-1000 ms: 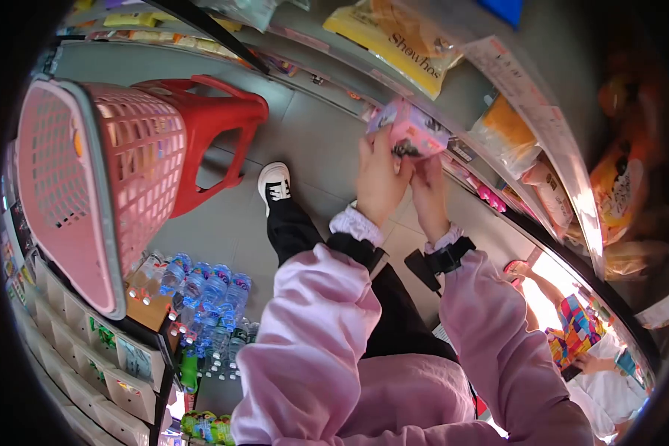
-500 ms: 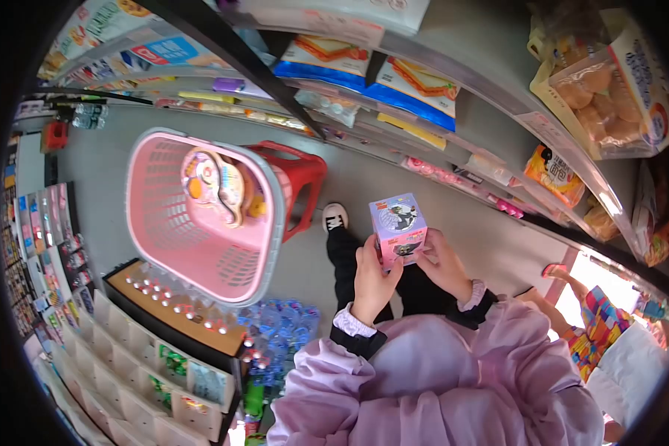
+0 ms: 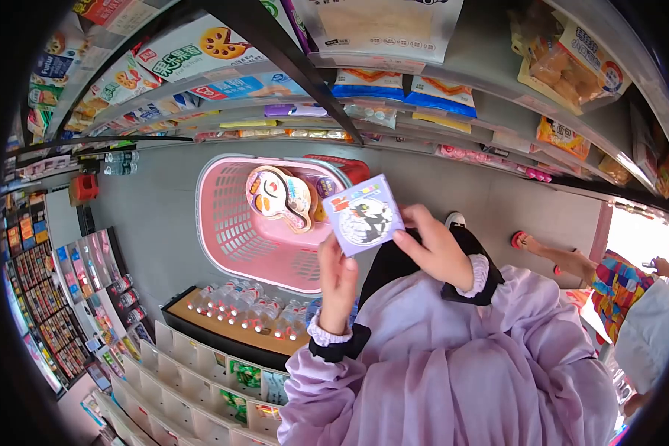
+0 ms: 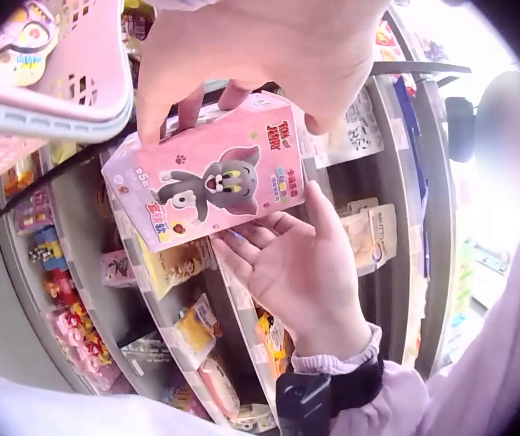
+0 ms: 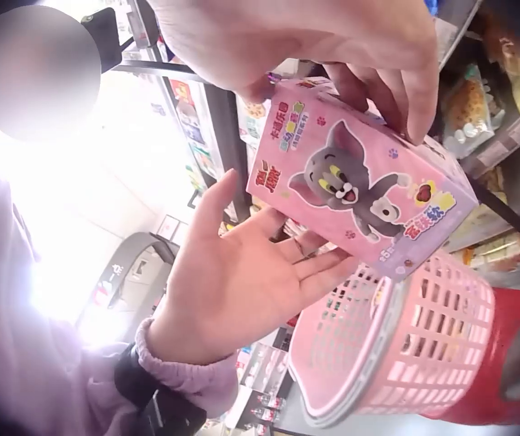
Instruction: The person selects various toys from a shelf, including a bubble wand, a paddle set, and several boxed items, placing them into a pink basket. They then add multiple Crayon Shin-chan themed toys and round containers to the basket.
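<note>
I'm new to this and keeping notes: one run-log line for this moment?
right hand: holds cartoon box | left hand: open at box's edge | pink basket: colourful items inside

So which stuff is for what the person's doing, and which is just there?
Probably part of it:
- box, touched by both hands
- left hand
- right hand
- pink basket, maybe, with colourful packs inside

Just there:
- bottles beyond the basket
- orange bag on a shelf
- green packs in a rack
</note>
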`<state>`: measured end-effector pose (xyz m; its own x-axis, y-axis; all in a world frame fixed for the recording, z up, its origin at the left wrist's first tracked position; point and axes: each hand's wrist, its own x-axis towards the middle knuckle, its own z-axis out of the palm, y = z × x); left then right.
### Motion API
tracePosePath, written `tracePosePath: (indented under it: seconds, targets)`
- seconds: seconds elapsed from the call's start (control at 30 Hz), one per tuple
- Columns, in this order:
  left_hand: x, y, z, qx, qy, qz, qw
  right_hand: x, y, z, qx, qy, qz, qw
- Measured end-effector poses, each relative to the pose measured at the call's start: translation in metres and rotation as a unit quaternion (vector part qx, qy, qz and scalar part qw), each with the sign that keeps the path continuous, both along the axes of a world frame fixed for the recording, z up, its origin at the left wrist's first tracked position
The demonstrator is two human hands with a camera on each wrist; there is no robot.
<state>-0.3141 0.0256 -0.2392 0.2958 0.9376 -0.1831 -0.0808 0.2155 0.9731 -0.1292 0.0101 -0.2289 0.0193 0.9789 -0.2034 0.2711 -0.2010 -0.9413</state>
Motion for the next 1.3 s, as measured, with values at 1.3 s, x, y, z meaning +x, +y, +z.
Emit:
tracePosePath:
  seconds: [1.3]
  targets:
    - [-0.054, 0.076, -0.065, -0.181, 0.137, 0.193, 0.955, -0.090, 0.149, -0.061, 0.096, -0.196, 0.257, 0.941]
